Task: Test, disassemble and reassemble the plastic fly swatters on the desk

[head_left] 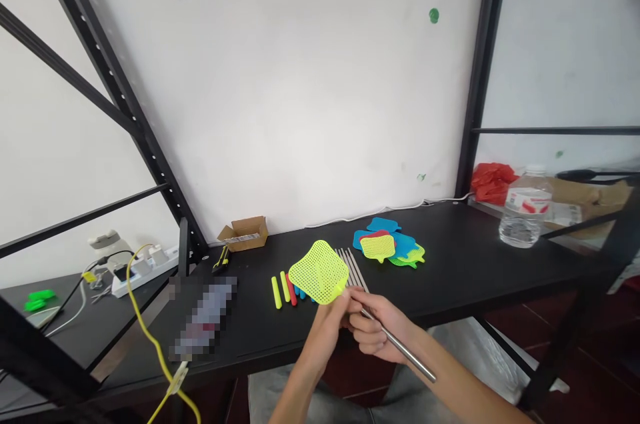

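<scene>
A yellow perforated fly swatter head [319,272] is pinched at its neck by my left hand [330,321], held above the front of the black table. My right hand [375,327] is closed around a metal rod [407,354], whose upper end meets the neck of the swatter head; the exact joint is hidden by my fingers. Behind my hands lie several more metal rods [353,267], side by side. Left of the swatter head are yellow handle tubes [277,293] and a red tube [291,291], with blue ones partly covered. Loose swatter heads [379,247] in yellow, blue, red and green form a pile.
On the black table [450,264] stand an open cardboard box [245,235], a yellow-black utility knife [221,261] and a water bottle [527,207]. A yellow cable [145,327] runs down at left near a power strip [145,272]. Black shelf posts [483,71] flank the table.
</scene>
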The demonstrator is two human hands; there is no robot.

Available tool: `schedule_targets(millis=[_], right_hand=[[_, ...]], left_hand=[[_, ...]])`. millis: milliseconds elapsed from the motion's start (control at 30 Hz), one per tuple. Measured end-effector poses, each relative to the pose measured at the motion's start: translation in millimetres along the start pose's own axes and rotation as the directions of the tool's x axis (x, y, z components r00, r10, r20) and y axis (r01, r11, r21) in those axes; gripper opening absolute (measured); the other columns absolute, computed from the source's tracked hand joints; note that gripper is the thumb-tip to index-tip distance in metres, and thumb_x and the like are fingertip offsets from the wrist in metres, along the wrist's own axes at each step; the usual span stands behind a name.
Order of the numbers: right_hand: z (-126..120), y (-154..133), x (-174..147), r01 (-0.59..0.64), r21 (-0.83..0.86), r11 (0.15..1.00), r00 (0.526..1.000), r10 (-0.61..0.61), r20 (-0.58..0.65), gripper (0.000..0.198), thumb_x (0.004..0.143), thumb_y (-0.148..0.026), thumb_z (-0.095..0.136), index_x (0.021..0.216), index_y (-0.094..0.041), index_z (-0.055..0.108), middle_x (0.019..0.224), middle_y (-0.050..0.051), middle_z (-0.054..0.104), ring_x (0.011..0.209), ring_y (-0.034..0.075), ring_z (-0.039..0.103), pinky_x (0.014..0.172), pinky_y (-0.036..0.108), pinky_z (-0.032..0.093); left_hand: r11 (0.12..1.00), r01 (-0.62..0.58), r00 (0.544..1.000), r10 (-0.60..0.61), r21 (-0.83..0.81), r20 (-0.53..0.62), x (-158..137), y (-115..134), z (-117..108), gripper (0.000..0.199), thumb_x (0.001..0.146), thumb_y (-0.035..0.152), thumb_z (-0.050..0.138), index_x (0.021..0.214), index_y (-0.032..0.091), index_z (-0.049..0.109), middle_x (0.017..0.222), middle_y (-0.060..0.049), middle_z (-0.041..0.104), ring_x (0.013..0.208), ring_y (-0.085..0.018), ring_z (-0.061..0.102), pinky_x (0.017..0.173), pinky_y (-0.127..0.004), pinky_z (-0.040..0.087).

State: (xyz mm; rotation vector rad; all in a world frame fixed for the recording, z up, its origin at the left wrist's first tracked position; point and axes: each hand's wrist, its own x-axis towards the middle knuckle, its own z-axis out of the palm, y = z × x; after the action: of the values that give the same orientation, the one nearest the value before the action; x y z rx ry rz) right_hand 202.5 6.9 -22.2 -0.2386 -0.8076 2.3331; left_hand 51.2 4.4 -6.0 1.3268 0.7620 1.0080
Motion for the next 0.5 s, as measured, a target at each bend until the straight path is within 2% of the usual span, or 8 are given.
schedule_targets(millis=[100,233,300,400,500], right_hand=[[4,9,0,-0.073,0.052,0.996,0.996,0.07,0.061,0.033,0.093,-0.046,0.05,0.073,-0.021,0.044,0.037,-0.011,0.031,0.033,0.006,0.013,0.034,0.018,0.013],[8,10,-2,-0.032,0.009,0.999,0.999,0.031,0.037,0.026,0.095,-0.042,0.049,0.083,-0.02,0.051,0.035,-0.013,0.029,0.032,0.006,0.01,0.034,0.017,0.013],[11,10,-1,0.014,-0.068,0.998,1.0,-0.016,-0.023,0.024,0.095,-0.041,0.049,0.087,-0.019,0.053,0.035,-0.013,0.027,0.031,0.006,0.01,0.034,0.018,0.013],[16,12,3,0.062,-0.24,0.969,0.988,-0.093,-0.122,0.029,0.094,-0.045,0.05,0.082,-0.019,0.052,0.036,-0.013,0.026,0.031,0.005,0.01,0.033,0.019,0.01],[19,15,5,0.085,-0.453,0.887,0.972,-0.174,-0.158,0.037,0.091,-0.053,0.051,0.075,-0.02,0.046,0.039,-0.013,0.025,0.032,0.004,0.009,0.033,0.02,0.008]], left_hand=[[0.995,-0.043,0.993,0.032,-0.095,-0.11,0,-1,-2,0.049,0.09,0.052,0.05,0.113,0.013,0.069,0.105,-0.011,0.068,0.096,-0.022,0.062,0.086,-0.032,0.047],[0.989,-0.053,0.992,0.037,-0.139,-0.118,1,-1,-7,0.046,0.09,0.048,0.054,0.112,0.011,0.07,0.099,-0.012,0.071,0.091,-0.023,0.065,0.084,-0.033,0.048],[0.984,-0.05,0.99,0.027,-0.17,-0.136,2,-3,-7,0.047,0.089,0.047,0.055,0.11,0.009,0.071,0.091,-0.012,0.073,0.086,-0.023,0.066,0.082,-0.033,0.049],[0.977,-0.061,0.979,0.018,-0.206,-0.203,3,-6,-5,0.044,0.086,0.046,0.059,0.105,0.008,0.072,0.092,-0.012,0.074,0.086,-0.023,0.067,0.08,-0.033,0.049],[0.972,-0.079,0.959,0.014,-0.221,-0.281,4,-6,-4,0.041,0.083,0.044,0.064,0.106,0.01,0.071,0.095,-0.012,0.074,0.083,-0.023,0.067,0.074,-0.031,0.05]])
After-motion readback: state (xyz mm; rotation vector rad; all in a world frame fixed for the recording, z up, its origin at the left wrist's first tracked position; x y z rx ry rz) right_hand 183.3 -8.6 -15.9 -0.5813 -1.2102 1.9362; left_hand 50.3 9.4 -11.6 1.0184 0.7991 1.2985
